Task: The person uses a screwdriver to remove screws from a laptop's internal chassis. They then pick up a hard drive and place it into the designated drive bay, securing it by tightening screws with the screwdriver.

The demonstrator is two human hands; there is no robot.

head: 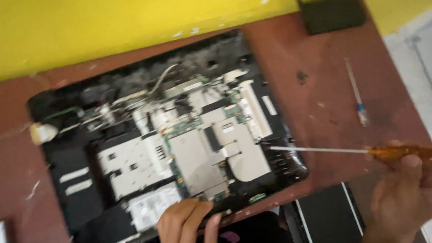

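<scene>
Fingers of the left hand (186, 226) press flat, holding nothing, on the near edge of the opened laptop base (166, 146). Just rightward, the right hand (416, 188) grips the orange-handled screwdriver (352, 152), tip at the chassis edge; keeping the shaft steady probably prevents slipping.

White rectangular labels (74, 180) on the opened laptop's left (blurred)

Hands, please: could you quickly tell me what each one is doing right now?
Left hand: resting on the opened laptop, holding nothing.
Right hand: closed on the orange-handled screwdriver.
</scene>
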